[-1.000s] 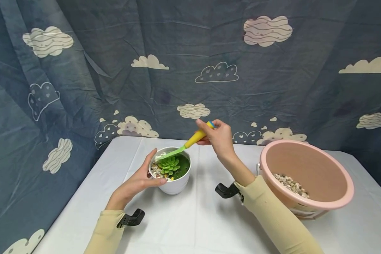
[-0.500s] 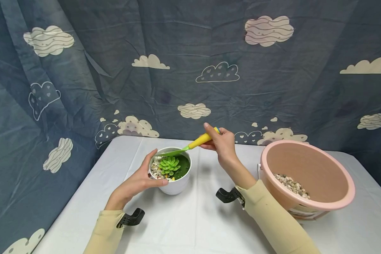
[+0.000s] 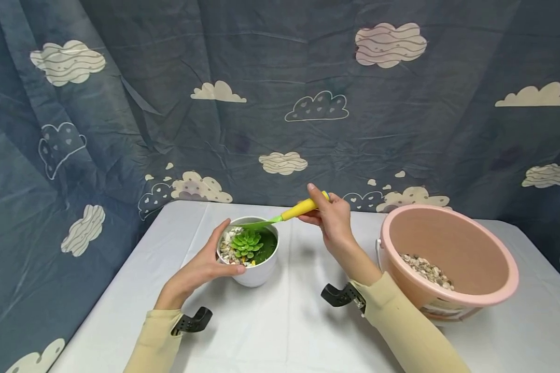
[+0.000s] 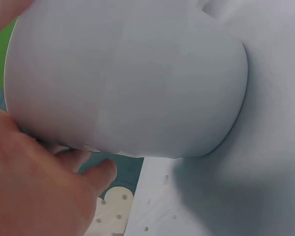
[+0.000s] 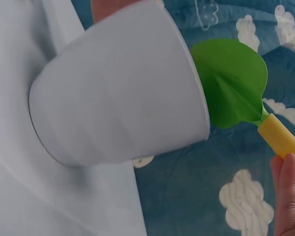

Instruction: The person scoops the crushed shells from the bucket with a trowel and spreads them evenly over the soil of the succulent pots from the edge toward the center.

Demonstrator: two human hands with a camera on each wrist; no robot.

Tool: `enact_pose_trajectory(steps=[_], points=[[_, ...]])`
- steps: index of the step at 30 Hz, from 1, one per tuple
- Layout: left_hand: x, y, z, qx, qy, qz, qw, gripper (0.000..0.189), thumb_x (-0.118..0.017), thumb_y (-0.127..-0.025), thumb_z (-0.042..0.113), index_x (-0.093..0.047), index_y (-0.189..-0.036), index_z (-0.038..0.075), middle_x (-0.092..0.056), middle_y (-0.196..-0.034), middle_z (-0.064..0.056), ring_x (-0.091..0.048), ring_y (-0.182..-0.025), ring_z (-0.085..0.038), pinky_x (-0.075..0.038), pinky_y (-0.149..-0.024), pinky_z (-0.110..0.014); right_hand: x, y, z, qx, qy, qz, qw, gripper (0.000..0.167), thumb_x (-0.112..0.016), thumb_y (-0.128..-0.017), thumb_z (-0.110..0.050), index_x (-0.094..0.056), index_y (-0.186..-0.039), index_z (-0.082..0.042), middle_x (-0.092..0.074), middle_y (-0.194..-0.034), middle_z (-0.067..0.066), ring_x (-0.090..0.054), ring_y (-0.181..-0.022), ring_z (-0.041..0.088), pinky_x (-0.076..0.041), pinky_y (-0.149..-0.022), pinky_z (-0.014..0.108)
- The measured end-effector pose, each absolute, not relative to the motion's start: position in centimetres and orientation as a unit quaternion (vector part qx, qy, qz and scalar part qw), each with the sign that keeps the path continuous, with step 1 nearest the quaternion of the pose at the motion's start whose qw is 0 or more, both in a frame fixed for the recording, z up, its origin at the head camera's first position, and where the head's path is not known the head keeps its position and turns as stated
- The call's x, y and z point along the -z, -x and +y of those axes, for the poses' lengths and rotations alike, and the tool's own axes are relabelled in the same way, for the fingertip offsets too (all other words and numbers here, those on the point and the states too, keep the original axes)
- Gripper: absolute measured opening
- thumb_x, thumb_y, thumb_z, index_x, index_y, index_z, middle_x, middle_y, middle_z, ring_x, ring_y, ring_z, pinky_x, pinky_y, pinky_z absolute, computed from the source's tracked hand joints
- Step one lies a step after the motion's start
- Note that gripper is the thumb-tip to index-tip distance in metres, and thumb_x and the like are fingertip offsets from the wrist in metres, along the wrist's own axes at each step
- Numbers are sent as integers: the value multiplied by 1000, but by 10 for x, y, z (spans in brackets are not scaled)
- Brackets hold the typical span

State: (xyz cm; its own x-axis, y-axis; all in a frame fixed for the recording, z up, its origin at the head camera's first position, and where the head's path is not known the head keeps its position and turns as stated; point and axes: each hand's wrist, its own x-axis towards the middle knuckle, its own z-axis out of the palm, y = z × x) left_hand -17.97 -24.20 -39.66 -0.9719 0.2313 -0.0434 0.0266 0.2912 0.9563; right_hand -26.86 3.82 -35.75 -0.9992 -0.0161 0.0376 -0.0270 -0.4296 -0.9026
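On the table stands a white flower pot (image 3: 253, 277) holding a green succulent (image 3: 246, 244). Pebbles (image 3: 226, 249) cover its left part, and a bare dark green surface (image 3: 268, 242) shows at the right. My left hand (image 3: 198, 272) grips the pot from the left, thumb across the front and fingers round the far side. My right hand (image 3: 334, 218) holds the yellow handle of a small garden trowel (image 3: 299, 209). Its green blade (image 5: 231, 81) lies nearly level over the pot's far rim, behind the succulent. In the left wrist view the pot's wall (image 4: 137, 83) fills much of the picture.
A pink bucket (image 3: 452, 233) stands at the table's right, beside my right forearm, with more pebbles (image 3: 427, 272) inside. Behind the white-covered table (image 3: 261, 331) hangs a dark blue curtain (image 3: 261, 129) printed with clouds.
My right hand has moved right and lower, bringing the trowel from a steep tilt to nearly level, its blade drawn back over the far rim. My left hand keeps its grip on the pot.
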Motion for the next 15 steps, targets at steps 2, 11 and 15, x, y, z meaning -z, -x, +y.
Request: enact_pose_trajectory(steps=[2,11,15], points=[[398,179,-243,-606,-84,785,95,114,-85,-74,21,-9,-158,28,-10,-161,-10,-19,-143,-32,-12,-114,-56,355,263,40,-850,-24,-526,6,41,-75,-89,-29,-51,-102,1,-72,-84,14,-72,-70,25,-58,-65,37],[398,179,-243,-603,-86,786,109,112,-83,-77,24,-7,-158,32,-4,-162,-8,-13,-145,-33,-13,-113,-58,328,228,55,-854,-67,-512,56,36,-73,-91,-24,-47,-92,0,-73,-88,17,-73,-78,28,-57,-69,43],[396,178,-244,-602,-85,786,113,111,-82,-78,25,-6,-158,34,-2,-162,-8,-12,-145,-34,-14,-112,-60,314,209,68,-852,-82,-512,71,33,-71,-92,-20,-45,-90,0,-73,-91,17,-72,-85,30,-56,-72,46]])
